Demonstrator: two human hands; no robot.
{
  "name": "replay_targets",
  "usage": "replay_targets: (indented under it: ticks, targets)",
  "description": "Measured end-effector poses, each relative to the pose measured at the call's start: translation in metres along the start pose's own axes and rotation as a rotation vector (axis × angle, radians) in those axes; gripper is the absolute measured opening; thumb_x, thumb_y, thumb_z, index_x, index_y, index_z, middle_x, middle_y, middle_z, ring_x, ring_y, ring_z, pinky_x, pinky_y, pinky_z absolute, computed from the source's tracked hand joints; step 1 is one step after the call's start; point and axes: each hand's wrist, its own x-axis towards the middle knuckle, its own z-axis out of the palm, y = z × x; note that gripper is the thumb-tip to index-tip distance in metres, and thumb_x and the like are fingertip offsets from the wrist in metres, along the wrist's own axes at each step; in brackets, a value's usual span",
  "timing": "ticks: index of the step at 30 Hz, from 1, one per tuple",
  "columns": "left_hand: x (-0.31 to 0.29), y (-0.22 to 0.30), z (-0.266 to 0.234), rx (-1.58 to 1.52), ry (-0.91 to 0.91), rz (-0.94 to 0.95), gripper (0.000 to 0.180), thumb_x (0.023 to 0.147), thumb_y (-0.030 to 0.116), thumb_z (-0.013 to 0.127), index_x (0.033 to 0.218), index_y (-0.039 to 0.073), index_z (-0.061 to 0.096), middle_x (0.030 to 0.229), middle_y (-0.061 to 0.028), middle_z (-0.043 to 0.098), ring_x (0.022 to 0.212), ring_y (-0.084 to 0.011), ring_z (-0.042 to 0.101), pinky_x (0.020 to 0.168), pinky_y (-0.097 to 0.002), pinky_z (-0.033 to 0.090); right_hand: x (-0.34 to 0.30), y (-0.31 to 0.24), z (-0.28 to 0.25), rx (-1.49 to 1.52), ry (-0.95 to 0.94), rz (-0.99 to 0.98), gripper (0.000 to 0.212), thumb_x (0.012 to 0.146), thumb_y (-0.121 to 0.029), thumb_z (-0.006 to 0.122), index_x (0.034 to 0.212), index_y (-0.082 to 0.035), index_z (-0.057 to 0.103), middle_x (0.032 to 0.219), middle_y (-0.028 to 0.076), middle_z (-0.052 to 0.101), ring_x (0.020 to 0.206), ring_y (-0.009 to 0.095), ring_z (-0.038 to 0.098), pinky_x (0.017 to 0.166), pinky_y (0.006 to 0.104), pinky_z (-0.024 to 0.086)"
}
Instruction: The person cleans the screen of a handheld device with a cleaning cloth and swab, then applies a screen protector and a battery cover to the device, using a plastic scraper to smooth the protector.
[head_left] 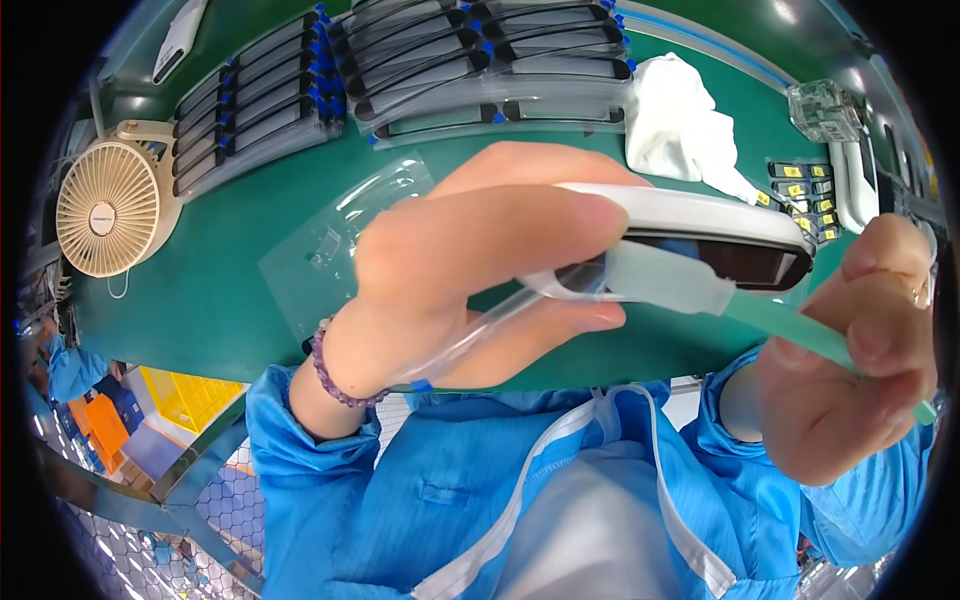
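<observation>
Seemingly mid-job: left hand (425, 245) grips white device (700, 212), held up over green bench (200, 320), dark face exposed. Right hand (835, 400) closed on green stick (785, 322), its pale tip (660, 275) overlapping that face; contact, and how much remains, can't tell. Device not yet set down. Left digits above and below it; right fingers curled. Beyond: white cloth (680, 120), rows of clear sleeves (550, 115), fan (105, 210) far left.

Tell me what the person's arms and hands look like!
The left sleeve and right sleeve are shiny bright blue and bunched up. A purplish beaded bracelet circles the left wrist. The left fingers and right fingers wear no gloves.
</observation>
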Motion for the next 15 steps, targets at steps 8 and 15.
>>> replay_targets:
  ticks: [8, 15]
  targets:
    - [0.008, 0.011, -0.006, 0.154, -0.144, -0.155, 0.067, 0.07, 0.014, 0.071, 0.119, 0.003, 0.027, 0.095, -0.0281, 0.055, 0.076, -0.0294, 0.061, 0.061, -0.0315, 0.053, 0.0, 0.002, -0.01, -0.168, -0.017, -0.015, 0.025, 0.085, -0.012, 0.027, 0.088, -0.002, 0.049, 0.071, 0.007, 0.043, 0.078, 0.02, 0.039, 0.087, 0.0408, 0.023]
    - [0.009, 0.011, -0.013, 0.081, -0.212, -0.229, 0.066, 0.07, 0.014, 0.071, 0.118, 0.002, 0.029, 0.096, -0.0269, 0.055, 0.078, -0.0288, 0.06, 0.063, -0.0313, 0.052, -0.013, 0.0, -0.027, -0.326, 0.319, -0.064, 0.032, 0.084, -0.012, 0.029, 0.088, 0.008, 0.054, 0.075, 0.019, 0.049, 0.093, 0.033, 0.047, 0.096, 0.049, 0.026]
